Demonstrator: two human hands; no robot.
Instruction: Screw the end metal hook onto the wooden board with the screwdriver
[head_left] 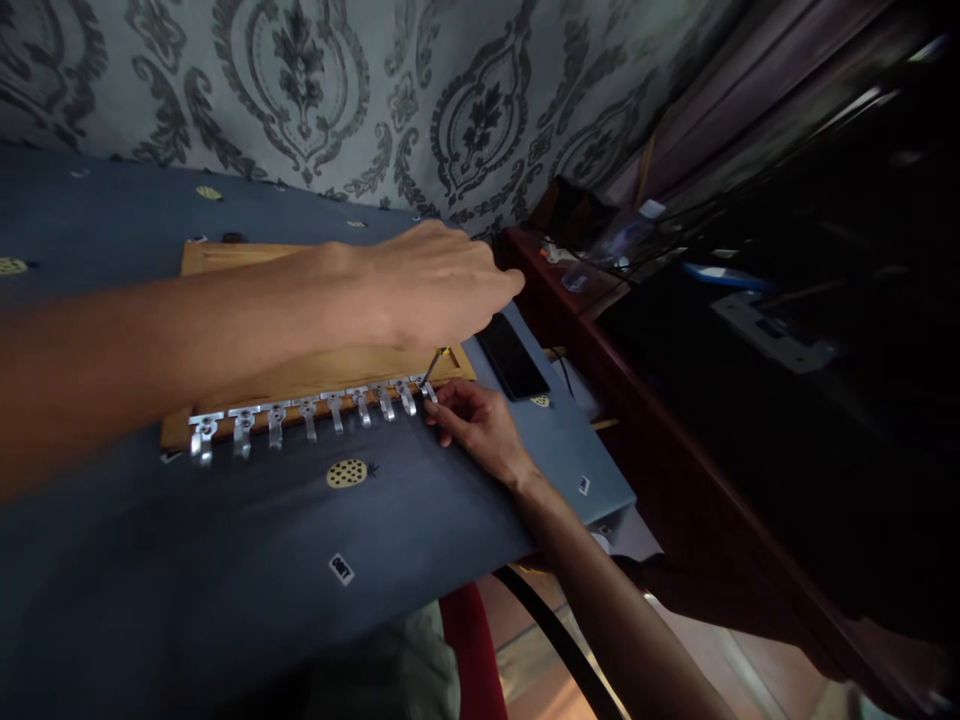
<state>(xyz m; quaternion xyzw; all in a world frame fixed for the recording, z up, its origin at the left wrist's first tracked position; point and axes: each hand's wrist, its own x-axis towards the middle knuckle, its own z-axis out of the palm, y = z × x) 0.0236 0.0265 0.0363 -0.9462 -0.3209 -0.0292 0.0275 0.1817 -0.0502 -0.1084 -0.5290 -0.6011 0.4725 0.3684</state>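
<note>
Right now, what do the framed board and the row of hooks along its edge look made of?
The framed board looks wooden, perhaps varnished: warm honey-brown with faint streaks. The hooks look like polished metal, given their silvery glints, though shiny plastic isn't ruled out.

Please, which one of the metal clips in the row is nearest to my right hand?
The last metal clip, at the end towards the phone: your right hand's fingertips are right at it.

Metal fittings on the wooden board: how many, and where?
9 metal fittings, in one row along the near edge of the wooden board: eight run from its left end, the ninth is by the right hand. Others may be hidden.
</note>
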